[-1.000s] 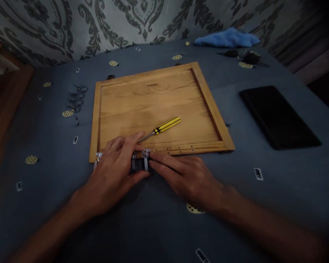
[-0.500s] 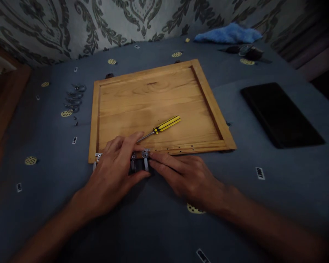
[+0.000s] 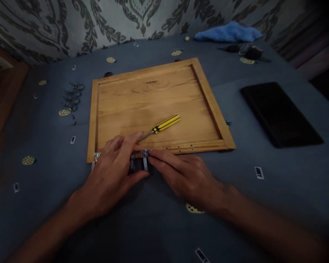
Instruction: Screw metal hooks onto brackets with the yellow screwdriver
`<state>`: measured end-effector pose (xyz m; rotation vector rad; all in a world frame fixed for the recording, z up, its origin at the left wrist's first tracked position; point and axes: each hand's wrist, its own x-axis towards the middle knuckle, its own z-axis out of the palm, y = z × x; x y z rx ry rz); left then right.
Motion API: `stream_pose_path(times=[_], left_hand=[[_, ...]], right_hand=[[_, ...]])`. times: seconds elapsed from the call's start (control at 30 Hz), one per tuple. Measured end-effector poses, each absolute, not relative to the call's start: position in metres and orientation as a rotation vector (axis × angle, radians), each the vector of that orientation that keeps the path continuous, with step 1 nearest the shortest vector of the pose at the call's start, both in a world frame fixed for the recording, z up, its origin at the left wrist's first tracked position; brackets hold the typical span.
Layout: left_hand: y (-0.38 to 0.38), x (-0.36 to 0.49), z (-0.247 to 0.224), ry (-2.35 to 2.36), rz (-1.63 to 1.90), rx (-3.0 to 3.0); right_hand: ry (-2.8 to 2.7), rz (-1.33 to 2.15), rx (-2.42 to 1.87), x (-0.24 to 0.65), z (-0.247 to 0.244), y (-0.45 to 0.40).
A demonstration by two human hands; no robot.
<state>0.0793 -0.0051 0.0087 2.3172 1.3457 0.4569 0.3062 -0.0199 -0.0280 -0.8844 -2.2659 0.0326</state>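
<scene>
A framed wooden panel (image 3: 148,98) lies flat, with small dark holes along its front rail. Several metal hooks (image 3: 144,160) sit in a row at the left part of that rail, partly hidden. My left hand (image 3: 112,171) is curled over the rail, with fingers and thumb around the rightmost hook. My right hand (image 3: 181,171) is closed, its fingertips pinched against that hook's base plate; anything between them is hidden. A yellow-and-black screwdriver (image 3: 167,123) lies on the panel, its shaft running to my left forefinger.
Several loose hooks (image 3: 72,98) and small screws (image 3: 74,121) lie left of the panel. A black tablet-like slab (image 3: 281,114) lies to the right. Behind are a blue cloth (image 3: 227,33) and a dark object (image 3: 252,52). A wooden piece (image 3: 8,95) stands at the left edge.
The view has shifted very slightly. Both hands keep their places at the rightmost hook, and the screwdriver lies as before.
</scene>
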Motion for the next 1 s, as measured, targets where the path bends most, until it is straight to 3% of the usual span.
stream_pose_path(times=[1.0], left_hand=[[-0.003, 0.073, 0.020, 1.293, 0.467, 2.391]], right_hand=[[-2.468, -0.084, -0.873, 0.310, -0.023, -0.017]])
